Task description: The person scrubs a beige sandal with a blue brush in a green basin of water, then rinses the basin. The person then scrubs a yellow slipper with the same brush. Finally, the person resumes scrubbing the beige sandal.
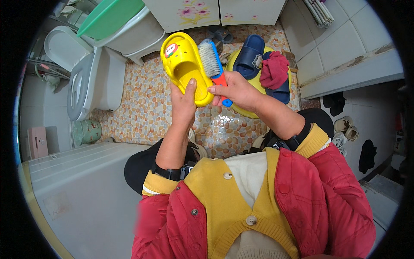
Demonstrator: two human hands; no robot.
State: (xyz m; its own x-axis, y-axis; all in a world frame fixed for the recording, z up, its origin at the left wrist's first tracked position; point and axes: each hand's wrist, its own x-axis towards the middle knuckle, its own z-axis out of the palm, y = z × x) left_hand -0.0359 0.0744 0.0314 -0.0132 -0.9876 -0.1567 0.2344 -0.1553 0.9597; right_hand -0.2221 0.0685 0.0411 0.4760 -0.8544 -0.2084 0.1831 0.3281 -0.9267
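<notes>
Gap for a hand over the floor (144, 101), between its left-edge toilet (108, 80) and the held yellow slipper (188, 71). Right side obstructed: navy slippers (250, 56), red cloth (274, 70). White cabinet (181, 17) blocks the far edge.

1. Toilet (108, 82), lid raised, at left.
2. Green basin (113, 18) on a white tub (137, 38), near the toilet.
3. Cabinet (183, 12) with pink flowers.
4. Bin (87, 132), patterned green, beside the toilet.
5. Pale shoes (343, 124), at right.
</notes>
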